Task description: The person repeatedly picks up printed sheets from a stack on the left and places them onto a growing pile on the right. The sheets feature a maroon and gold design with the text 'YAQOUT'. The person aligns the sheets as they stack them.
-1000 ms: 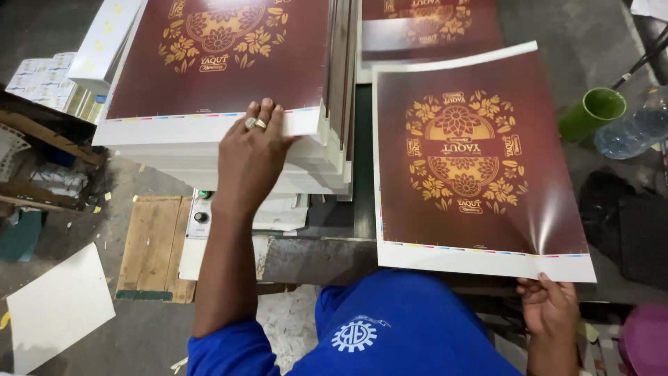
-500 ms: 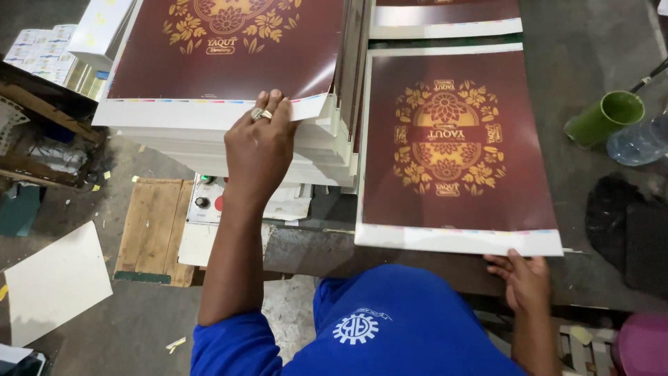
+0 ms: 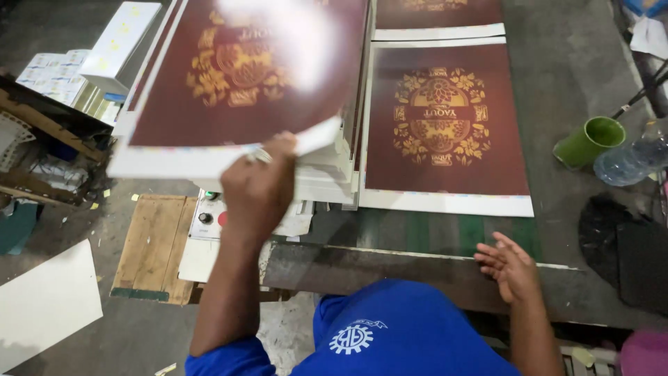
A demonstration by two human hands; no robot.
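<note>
The left hand (image 3: 259,182) is closed around the near edge of the top printed sheet (image 3: 236,76), a maroon sheet with a gold ornamental design and a white margin, and has it lifted off the stack of sheets (image 3: 327,177); the raised sheet is blurred and catches a bright glare near its middle. The right hand (image 3: 511,266) is open and holds nothing, its fingers spread just above the near edge of the worktop (image 3: 417,237), a little short of the white margin of a second printed sheet (image 3: 445,125) of the same design. That second sheet lies flat on the worktop, just to the right of the stack. Beyond it, another sheet (image 3: 438,17) of the same kind shows at the top of the view. Further right on the worktop, a green cup (image 3: 590,142) lies tipped beside a clear plastic bottle (image 3: 630,161). Below the left hand, past the stack, sits a small control box with buttons (image 3: 209,216), next to a wooden pallet (image 3: 153,247) on the floor. Small white cartons (image 3: 104,52) are piled at far left.
</note>
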